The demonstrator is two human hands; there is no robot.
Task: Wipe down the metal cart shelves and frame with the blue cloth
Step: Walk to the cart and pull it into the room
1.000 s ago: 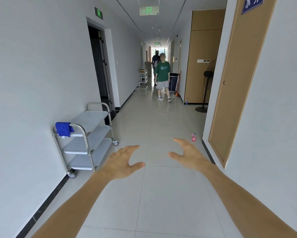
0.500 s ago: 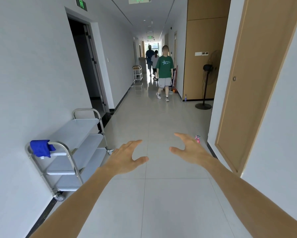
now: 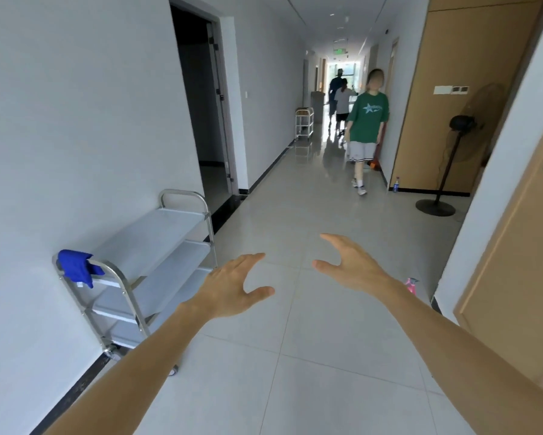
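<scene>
Approach stage, wiping not begun.
Left hand (image 3: 232,290) and right hand (image 3: 355,266) spread, empty; next, take cloth (image 3: 75,265) off cart (image 3: 157,246) handle.

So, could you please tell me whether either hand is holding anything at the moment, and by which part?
Nothing is held. The left hand and right hand are open and empty; the blue cloth hangs on the cart handle.

Blue cloth (image 3: 77,267) on metal cart (image 3: 157,246) handle (both hands (image 3: 232,285) empty)
</scene>
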